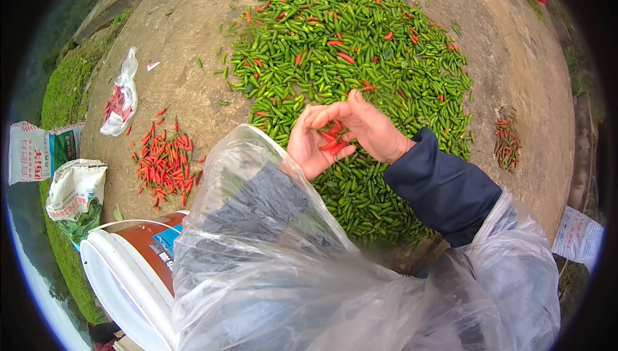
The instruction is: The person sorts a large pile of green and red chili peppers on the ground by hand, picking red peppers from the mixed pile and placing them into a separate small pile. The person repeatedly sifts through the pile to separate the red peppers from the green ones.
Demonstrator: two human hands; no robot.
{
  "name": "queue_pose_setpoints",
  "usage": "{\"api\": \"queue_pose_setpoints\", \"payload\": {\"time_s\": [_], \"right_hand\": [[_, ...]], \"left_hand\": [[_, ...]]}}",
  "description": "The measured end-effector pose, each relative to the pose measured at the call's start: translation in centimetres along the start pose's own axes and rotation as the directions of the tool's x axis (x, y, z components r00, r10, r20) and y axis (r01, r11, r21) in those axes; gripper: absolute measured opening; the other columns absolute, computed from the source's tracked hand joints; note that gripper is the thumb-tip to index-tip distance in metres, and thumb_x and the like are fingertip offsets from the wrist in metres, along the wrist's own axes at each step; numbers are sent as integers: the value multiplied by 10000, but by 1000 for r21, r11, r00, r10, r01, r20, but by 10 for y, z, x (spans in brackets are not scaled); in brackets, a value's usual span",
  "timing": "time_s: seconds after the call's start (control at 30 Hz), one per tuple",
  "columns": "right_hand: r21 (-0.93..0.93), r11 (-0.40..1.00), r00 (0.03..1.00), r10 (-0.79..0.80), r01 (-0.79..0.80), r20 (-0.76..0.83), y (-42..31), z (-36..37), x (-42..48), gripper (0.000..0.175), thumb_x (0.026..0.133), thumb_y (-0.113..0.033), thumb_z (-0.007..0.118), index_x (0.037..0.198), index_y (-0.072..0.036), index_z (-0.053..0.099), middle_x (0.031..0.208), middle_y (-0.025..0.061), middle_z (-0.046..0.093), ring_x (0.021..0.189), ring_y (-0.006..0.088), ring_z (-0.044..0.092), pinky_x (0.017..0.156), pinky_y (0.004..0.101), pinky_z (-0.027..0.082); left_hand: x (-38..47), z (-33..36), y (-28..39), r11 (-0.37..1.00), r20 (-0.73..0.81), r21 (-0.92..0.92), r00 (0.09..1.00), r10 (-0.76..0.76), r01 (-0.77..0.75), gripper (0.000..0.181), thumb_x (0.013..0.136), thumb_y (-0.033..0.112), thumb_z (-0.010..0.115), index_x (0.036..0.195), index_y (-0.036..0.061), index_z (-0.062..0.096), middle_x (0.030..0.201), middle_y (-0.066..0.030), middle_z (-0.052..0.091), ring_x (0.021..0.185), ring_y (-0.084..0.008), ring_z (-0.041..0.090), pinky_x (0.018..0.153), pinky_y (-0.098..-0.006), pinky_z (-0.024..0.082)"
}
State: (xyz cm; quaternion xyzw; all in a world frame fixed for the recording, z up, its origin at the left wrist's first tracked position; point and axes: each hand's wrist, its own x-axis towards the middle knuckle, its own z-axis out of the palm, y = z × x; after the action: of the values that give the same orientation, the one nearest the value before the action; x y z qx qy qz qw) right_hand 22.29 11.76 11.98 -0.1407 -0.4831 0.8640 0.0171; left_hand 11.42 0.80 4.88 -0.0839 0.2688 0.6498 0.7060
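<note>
My left hand (306, 149) is cupped around several red chili peppers (332, 142). My right hand (376, 129) curves in against it from the right, its fingers close to those peppers; whether it grips any of them is hidden. Both hands are over a broad heap of green chili peppers (347, 37) with scattered red ones, spread on a concrete surface (193, 27). On the left lies a smaller pile of red chili peppers (166, 160). A little heap of darker, reddish-brown peppers (507, 143) sits far to the right.
A white-rimmed bucket with a brown side (149, 249) stands at lower left. Beyond it are printed woven sacks (77, 187). A white plastic bag with reddish contents (120, 95) lies at left. Clear plastic covering (270, 273) drapes over my left arm and body.
</note>
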Motion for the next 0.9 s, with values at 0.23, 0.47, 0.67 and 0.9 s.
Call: {"api": "queue_pose_setpoints", "payload": {"time_s": [0.23,0.47,0.67,0.9], "right_hand": [[92,974,976,-197,205,-92,-4,-9,9,609,971,-502,252,766,-42,596,789,88,644,831,212,613,860,359,430],[162,973,928,-98,166,-359,13,-43,8,376,962,-399,418,714,-120,464,740,25,560,725,147,569,757,337,484],[82,980,854,-115,180,-508,22,-82,-4,283,961,-352,445,854,-103,523,851,20,566,780,128,566,727,313,495],[-560,799,714,-260,-219,-650,28,-145,-16,350,872,-185,545,1185,-30,512,971,28,558,861,130,539,714,289,468]], "left_hand": [[1,-19,7,997,-33,-75,999,8,-11,373,906,453,449,1054,141,591,983,-66,640,889,-235,615,700,-388,523],[-34,-93,111,778,-475,-175,744,469,-603,131,833,149,567,782,28,560,678,-154,609,615,-294,608,560,-380,553],[-133,-165,193,-9,-626,-294,185,757,-956,472,885,408,494,1089,-8,587,1067,-130,632,1057,-352,544,942,-476,460],[-109,-197,201,129,-484,-493,395,781,-860,737,918,418,455,1378,-66,143,1390,-260,318,1232,-374,420,997,-440,430]]}}
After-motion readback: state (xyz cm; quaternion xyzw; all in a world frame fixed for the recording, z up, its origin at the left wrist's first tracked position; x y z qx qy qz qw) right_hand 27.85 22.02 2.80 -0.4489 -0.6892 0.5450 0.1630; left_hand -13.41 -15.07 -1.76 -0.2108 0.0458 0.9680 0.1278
